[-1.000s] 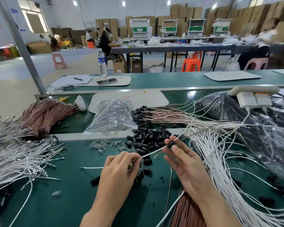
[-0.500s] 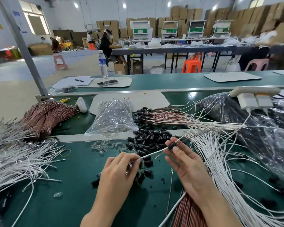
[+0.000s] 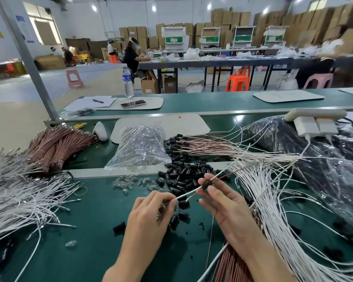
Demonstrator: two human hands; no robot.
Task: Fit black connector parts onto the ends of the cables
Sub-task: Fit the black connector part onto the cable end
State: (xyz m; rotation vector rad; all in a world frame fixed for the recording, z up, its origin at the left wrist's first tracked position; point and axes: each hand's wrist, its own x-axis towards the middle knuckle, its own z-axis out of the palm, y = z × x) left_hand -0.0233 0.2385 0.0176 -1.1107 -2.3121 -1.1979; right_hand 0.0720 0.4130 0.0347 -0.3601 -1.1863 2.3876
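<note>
Beyond the right grip (image 3: 224, 204) and to its left, a clear plastic bag (image 3: 139, 147) lies on the green bench (image 3: 90, 231). Much farther that way stands a water bottle (image 3: 127, 81), with a pen (image 3: 98, 101) near it. Far right of the grip, a white power strip (image 3: 314, 119) rests on dark plastic wrap (image 3: 283, 143). An orange stool (image 3: 237, 82) stands behind.

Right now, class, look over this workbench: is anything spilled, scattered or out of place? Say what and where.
Small clear parts lie spilled on the green mat outside the plastic bag. Loose black connector parts lie scattered beyond their pile; one lies alone left of the left hand.
</note>
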